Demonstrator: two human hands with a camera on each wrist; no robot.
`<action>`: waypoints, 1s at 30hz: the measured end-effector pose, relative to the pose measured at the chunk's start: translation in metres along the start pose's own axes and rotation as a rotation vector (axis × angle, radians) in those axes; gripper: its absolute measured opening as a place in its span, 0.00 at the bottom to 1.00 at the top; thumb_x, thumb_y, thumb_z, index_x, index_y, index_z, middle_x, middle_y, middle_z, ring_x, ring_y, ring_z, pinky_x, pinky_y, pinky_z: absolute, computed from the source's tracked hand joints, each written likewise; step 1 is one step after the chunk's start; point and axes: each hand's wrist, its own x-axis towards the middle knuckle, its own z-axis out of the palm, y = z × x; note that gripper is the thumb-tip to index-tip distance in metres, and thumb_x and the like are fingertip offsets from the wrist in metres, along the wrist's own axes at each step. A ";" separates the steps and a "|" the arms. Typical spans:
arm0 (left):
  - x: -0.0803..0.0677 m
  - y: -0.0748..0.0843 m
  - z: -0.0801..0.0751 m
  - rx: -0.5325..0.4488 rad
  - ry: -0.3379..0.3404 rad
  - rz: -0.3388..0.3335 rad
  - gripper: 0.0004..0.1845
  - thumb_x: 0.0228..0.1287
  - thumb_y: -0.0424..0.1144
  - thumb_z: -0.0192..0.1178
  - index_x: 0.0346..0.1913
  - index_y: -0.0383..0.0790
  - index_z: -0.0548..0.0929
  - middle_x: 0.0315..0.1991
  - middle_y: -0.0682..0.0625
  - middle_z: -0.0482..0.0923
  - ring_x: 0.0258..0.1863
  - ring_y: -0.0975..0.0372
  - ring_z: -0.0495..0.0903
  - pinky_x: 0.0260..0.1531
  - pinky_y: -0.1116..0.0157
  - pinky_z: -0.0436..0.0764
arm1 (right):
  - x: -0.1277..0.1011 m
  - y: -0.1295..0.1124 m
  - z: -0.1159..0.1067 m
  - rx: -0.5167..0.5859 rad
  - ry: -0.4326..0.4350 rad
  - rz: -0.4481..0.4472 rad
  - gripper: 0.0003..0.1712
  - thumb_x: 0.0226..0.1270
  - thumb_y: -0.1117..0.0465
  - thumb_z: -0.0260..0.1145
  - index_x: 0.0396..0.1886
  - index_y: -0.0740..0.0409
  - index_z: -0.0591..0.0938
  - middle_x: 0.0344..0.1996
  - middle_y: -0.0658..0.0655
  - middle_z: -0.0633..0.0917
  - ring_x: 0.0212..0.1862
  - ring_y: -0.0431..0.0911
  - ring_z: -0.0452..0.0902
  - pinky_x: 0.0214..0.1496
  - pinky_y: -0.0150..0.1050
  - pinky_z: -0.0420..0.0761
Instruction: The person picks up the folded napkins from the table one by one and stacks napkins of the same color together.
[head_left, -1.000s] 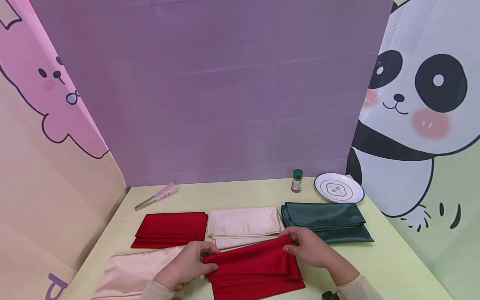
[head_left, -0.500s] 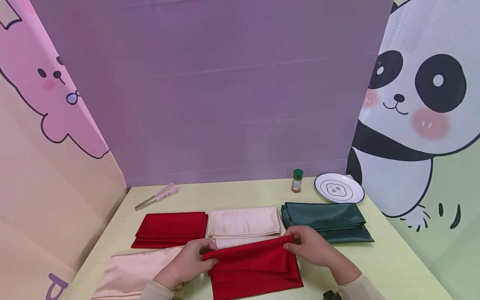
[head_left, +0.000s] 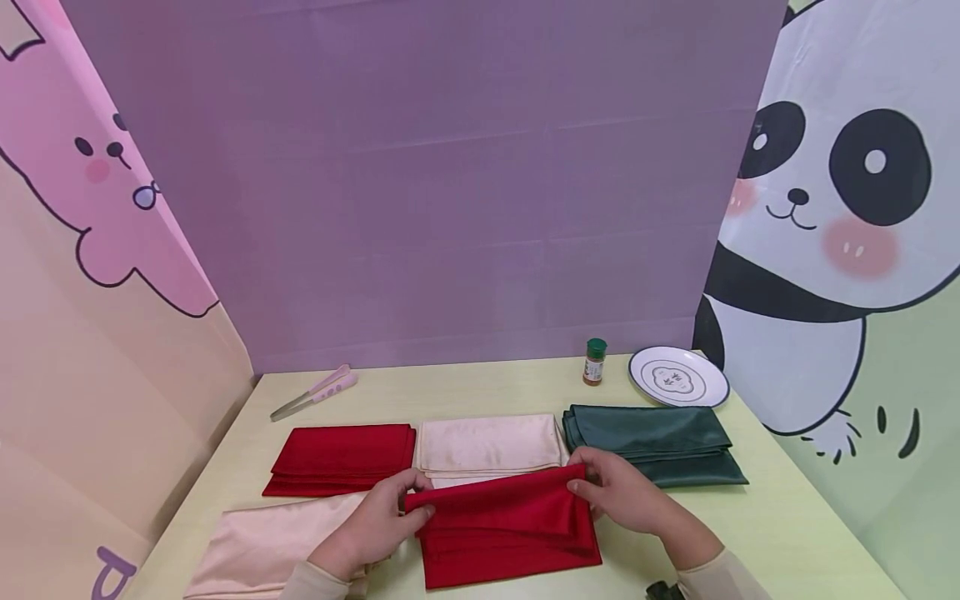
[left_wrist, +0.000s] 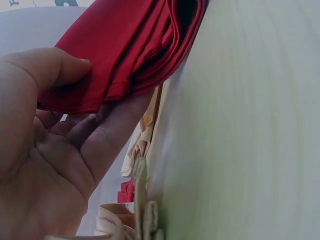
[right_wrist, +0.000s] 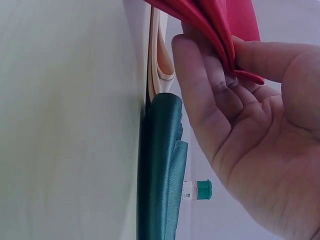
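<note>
A folded red satin cloth (head_left: 510, 525) lies at the front middle of the table, its far edge lifted between both hands. My left hand (head_left: 384, 521) pinches its left corner, thumb on top and fingers beneath. At the opposite corner, my right hand (head_left: 618, 493) pinches the layered cloth in the same way. Both wrist views show several stacked layers of the red cloth (left_wrist: 125, 55) between thumb and fingers. Just beyond lies a folded cream cloth (head_left: 491, 443), partly covered by the red one. Near my left forearm rests a folded pale pink cloth (head_left: 270, 542).
Another folded red cloth (head_left: 345, 454) lies back left, and a folded dark green cloth (head_left: 652, 442) back right. Pink-handled scissors (head_left: 318, 392), a green-capped spice jar (head_left: 594, 362) and a white plate (head_left: 678, 377) stand along the table's far edge. Walls enclose the table's back and sides.
Both hands have raised the red cloth's far edge slightly and shifted it a little away from me. The cloth's near edge has moved back too. The other things have not moved.
</note>
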 end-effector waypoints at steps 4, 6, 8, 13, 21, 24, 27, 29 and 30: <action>0.000 -0.001 0.000 0.007 0.027 0.009 0.07 0.73 0.33 0.65 0.49 0.39 0.79 0.27 0.52 0.75 0.14 0.70 0.64 0.20 0.73 0.69 | 0.000 -0.002 0.000 -0.020 0.018 -0.009 0.07 0.78 0.68 0.64 0.50 0.63 0.77 0.43 0.58 0.88 0.43 0.53 0.86 0.36 0.46 0.89; 0.001 -0.001 0.000 -0.017 0.052 0.006 0.08 0.73 0.33 0.65 0.51 0.38 0.79 0.28 0.51 0.76 0.16 0.69 0.68 0.22 0.72 0.72 | 0.000 -0.003 0.001 -0.027 0.042 -0.010 0.07 0.77 0.68 0.64 0.50 0.63 0.78 0.43 0.58 0.87 0.43 0.53 0.86 0.36 0.45 0.89; 0.001 0.000 0.002 -0.054 0.083 0.000 0.10 0.73 0.32 0.65 0.52 0.37 0.78 0.32 0.48 0.79 0.18 0.67 0.72 0.25 0.71 0.74 | 0.000 -0.004 0.001 -0.023 0.070 -0.007 0.07 0.77 0.67 0.65 0.50 0.63 0.78 0.43 0.58 0.87 0.42 0.52 0.86 0.36 0.45 0.90; 0.003 0.003 0.005 -0.149 0.129 -0.006 0.12 0.74 0.30 0.64 0.55 0.34 0.77 0.43 0.40 0.82 0.30 0.62 0.80 0.32 0.71 0.78 | -0.001 -0.008 0.002 0.042 0.109 0.016 0.10 0.77 0.65 0.65 0.52 0.65 0.80 0.43 0.59 0.87 0.42 0.52 0.87 0.37 0.47 0.90; 0.005 0.002 0.006 -0.274 0.099 0.012 0.12 0.77 0.29 0.60 0.59 0.33 0.79 0.45 0.34 0.82 0.32 0.60 0.81 0.31 0.69 0.81 | -0.004 -0.011 0.001 0.104 0.131 0.014 0.13 0.78 0.63 0.65 0.56 0.64 0.82 0.45 0.61 0.87 0.43 0.52 0.86 0.38 0.49 0.90; 0.005 0.001 0.006 -0.317 0.088 0.023 0.13 0.77 0.28 0.60 0.60 0.33 0.79 0.47 0.33 0.82 0.34 0.59 0.83 0.31 0.67 0.83 | -0.004 -0.012 0.001 0.123 0.135 0.022 0.13 0.78 0.63 0.65 0.57 0.64 0.82 0.47 0.62 0.87 0.45 0.54 0.85 0.39 0.50 0.90; 0.005 0.000 0.006 -0.379 0.083 0.025 0.14 0.76 0.28 0.60 0.61 0.32 0.79 0.51 0.31 0.81 0.37 0.57 0.85 0.33 0.65 0.86 | -0.004 -0.012 0.001 0.142 0.132 0.027 0.14 0.79 0.62 0.64 0.58 0.63 0.81 0.48 0.62 0.86 0.46 0.54 0.84 0.38 0.51 0.90; 0.005 0.000 0.005 -0.413 0.082 0.031 0.16 0.76 0.28 0.60 0.62 0.31 0.78 0.52 0.29 0.80 0.38 0.57 0.85 0.33 0.64 0.87 | -0.004 -0.012 0.001 0.159 0.124 0.026 0.15 0.80 0.61 0.63 0.59 0.62 0.80 0.49 0.63 0.85 0.47 0.55 0.84 0.38 0.52 0.90; 0.005 0.000 0.005 -0.426 0.082 0.033 0.16 0.76 0.28 0.61 0.62 0.31 0.77 0.52 0.29 0.80 0.37 0.57 0.85 0.32 0.65 0.87 | -0.004 -0.012 0.002 0.167 0.121 0.026 0.15 0.80 0.61 0.63 0.60 0.62 0.79 0.50 0.63 0.85 0.48 0.54 0.84 0.38 0.53 0.90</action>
